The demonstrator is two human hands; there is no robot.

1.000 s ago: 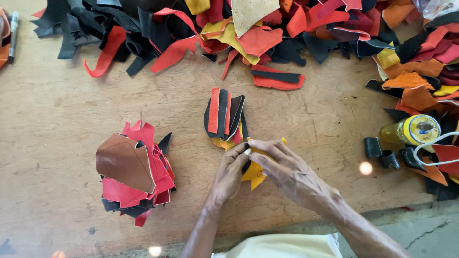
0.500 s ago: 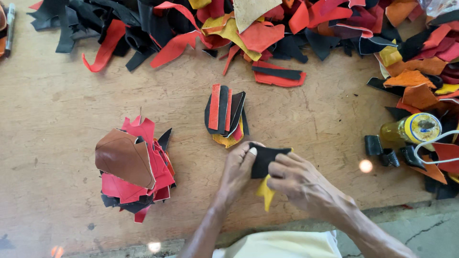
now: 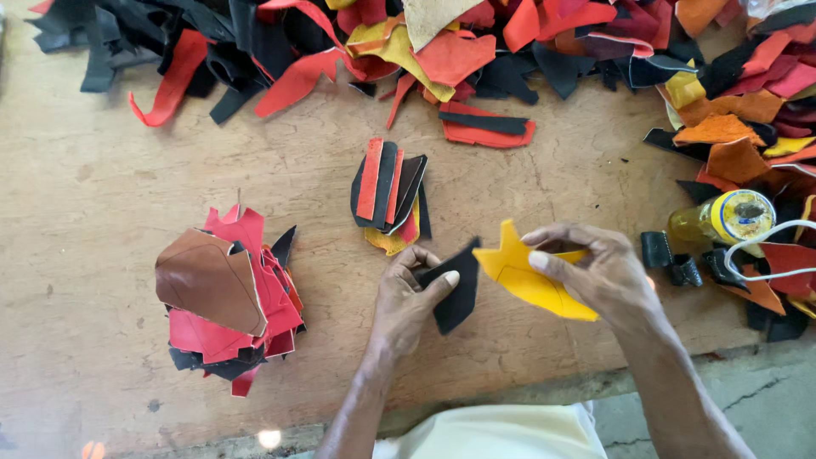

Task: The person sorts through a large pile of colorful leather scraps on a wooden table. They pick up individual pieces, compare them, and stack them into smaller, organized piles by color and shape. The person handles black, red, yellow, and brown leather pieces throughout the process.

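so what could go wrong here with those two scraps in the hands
1. The left hand pinches only one end of the black scrap, so it could slip out.
2. The right hand holds the yellow scrap close to the small sorted stack; a careless sweep might scatter it.

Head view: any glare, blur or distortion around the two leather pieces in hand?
Head view: even, soft light; black piece and yellow piece sharp; small glare spots along the bottom edge; worktable edge bows slightly from the lens.
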